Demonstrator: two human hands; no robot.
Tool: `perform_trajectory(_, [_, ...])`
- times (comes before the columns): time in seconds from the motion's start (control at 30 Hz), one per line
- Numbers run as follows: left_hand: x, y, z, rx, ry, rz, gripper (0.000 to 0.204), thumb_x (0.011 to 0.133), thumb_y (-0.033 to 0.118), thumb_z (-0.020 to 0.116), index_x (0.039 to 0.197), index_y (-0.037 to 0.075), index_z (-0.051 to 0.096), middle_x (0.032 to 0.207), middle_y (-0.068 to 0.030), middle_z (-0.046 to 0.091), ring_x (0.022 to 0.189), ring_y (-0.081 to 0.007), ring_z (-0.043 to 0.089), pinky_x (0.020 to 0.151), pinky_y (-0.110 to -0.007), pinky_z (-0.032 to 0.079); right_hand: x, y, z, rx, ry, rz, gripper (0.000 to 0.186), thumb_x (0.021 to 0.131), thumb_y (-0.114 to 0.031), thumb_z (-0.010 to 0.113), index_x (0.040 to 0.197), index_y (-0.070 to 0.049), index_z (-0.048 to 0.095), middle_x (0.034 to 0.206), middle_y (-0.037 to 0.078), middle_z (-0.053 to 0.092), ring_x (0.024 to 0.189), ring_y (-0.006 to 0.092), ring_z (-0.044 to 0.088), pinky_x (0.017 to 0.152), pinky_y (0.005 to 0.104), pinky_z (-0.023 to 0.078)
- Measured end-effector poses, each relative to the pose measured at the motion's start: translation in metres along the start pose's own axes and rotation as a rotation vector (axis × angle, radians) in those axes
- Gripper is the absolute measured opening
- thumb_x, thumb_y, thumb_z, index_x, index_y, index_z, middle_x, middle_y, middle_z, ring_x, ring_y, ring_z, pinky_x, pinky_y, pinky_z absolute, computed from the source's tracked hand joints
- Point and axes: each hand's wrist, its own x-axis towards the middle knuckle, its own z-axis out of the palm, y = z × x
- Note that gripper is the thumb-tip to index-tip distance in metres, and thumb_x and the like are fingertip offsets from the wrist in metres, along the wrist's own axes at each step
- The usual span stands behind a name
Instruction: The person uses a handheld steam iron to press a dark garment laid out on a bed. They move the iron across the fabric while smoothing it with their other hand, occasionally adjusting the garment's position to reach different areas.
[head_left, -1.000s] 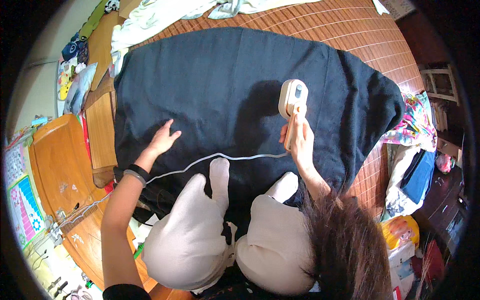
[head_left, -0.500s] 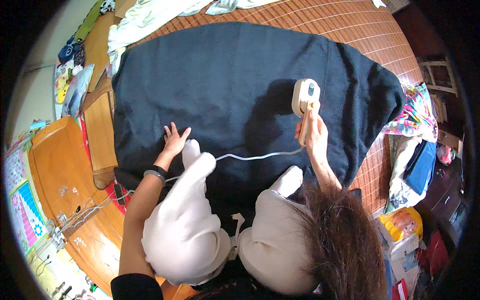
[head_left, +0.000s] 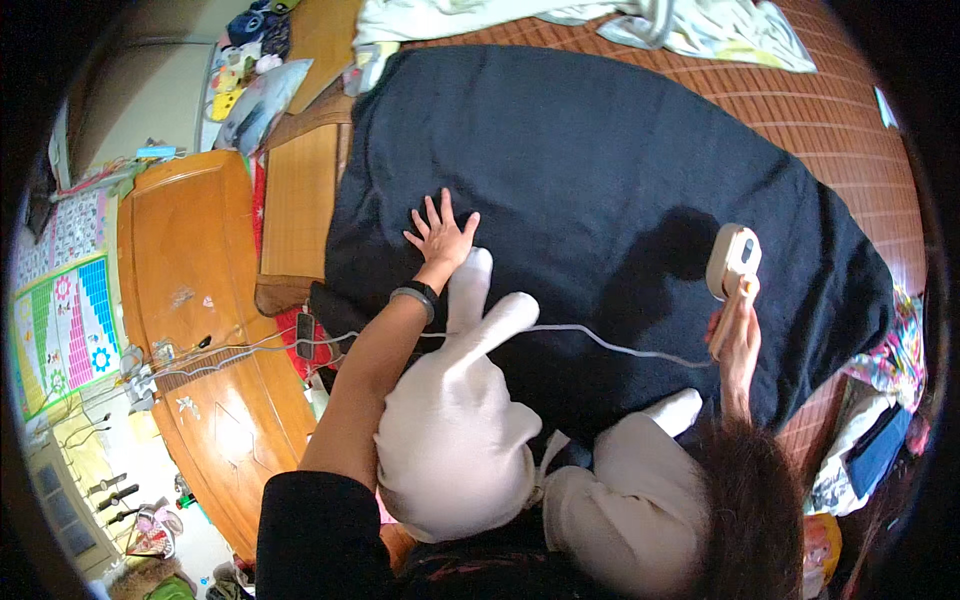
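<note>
A wide black cloth (head_left: 560, 140) lies spread in front of me with a few soft creases. My left hand (head_left: 443, 240) is open on it, palm down and fingers spread, just beyond my left foot in its white sock. At the right, my right hand (head_left: 738, 335) is wrapped around the handle of a cream handheld garment steamer (head_left: 722, 262) with a dark oval on its head. The steamer casts a shadow to its left on the cloth; whether it touches the fabric I cannot tell. Its white cord (head_left: 620, 342) runs left across the cloth and past my left forearm.
My bent knees in pale trousers (head_left: 450, 450) rise between my arms. Wooden panels (head_left: 190, 260) stand at the left, with a phone-like device (head_left: 305, 333) by the cord. Pale fabric (head_left: 700, 35) lies beyond the cloth on a brown slatted mat (head_left: 850, 110). Folded clothes (head_left: 865, 445) sit at right.
The view has turned left, so everything sits further right in the picture. My left hand's fingers are spread wider. The steamer stays in my right hand over the cloth's right side.
</note>
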Motion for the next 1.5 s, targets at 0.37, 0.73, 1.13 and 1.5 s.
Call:
perform_trajectory(0.37, [0.137, -0.088, -0.021, -0.069, 0.047, -0.081, 0.103, 0.098, 0.075, 0.042, 0.168, 0.006, 0.011, 0.173, -0.0272, 0.001, 0.159, -0.0497, 0.003, 0.124, -0.070, 0.009, -0.002, -0.039, 0.035, -0.196, 0.073, 0.057, 0.054, 0.109, -0.056, 0.045, 0.103, -0.004, 0.059, 0.072, 0.003, 0.060, 0.055, 0.0115, 0.057, 0.048, 0.0250, 0.045])
perform_trajectory(0.73, [0.056, 0.082, -0.034, -0.229, 0.157, 1.382, 0.077, 0.091, 0.039, 0.074, 0.157, 0.014, 0.044, 0.170, -0.0111, 0.029, 0.158, -0.0373, 0.022, 0.126, -0.066, 0.013, -0.046, -0.086, 0.086, -0.070, 0.273, 0.150, 0.050, 0.110, -0.052, 0.048, 0.108, -0.004, 0.064, 0.078, 0.002, 0.064, 0.058, 0.0103, 0.059, 0.053, 0.0246, 0.050])
perform_trajectory(1.13, [0.018, 0.101, -0.021, 0.086, 0.055, 1.610, 0.106, 0.074, 0.079, 0.070, 0.164, 0.041, 0.030, 0.177, -0.0046, 0.007, 0.161, -0.0412, 0.004, 0.118, -0.080, 0.004, -0.124, -0.095, 0.048, -0.175, 0.694, 0.223, 0.037, 0.103, -0.044, 0.065, 0.094, -0.008, 0.064, 0.079, 0.000, 0.065, 0.062, 0.0100, 0.062, 0.053, 0.0256, 0.049])
perform_trajectory(1.5, [0.051, 0.030, -0.035, 0.121, 0.028, 1.399, 0.107, 0.074, 0.075, 0.074, 0.165, 0.042, 0.029, 0.178, -0.0039, 0.005, 0.161, -0.0445, 0.003, 0.115, -0.083, 0.003, -0.096, -0.133, 0.040, -0.319, 0.556, 0.163, 0.047, 0.103, -0.051, 0.060, 0.105, -0.005, 0.069, 0.082, 0.000, 0.067, 0.065, 0.0094, 0.064, 0.058, 0.0244, 0.053])
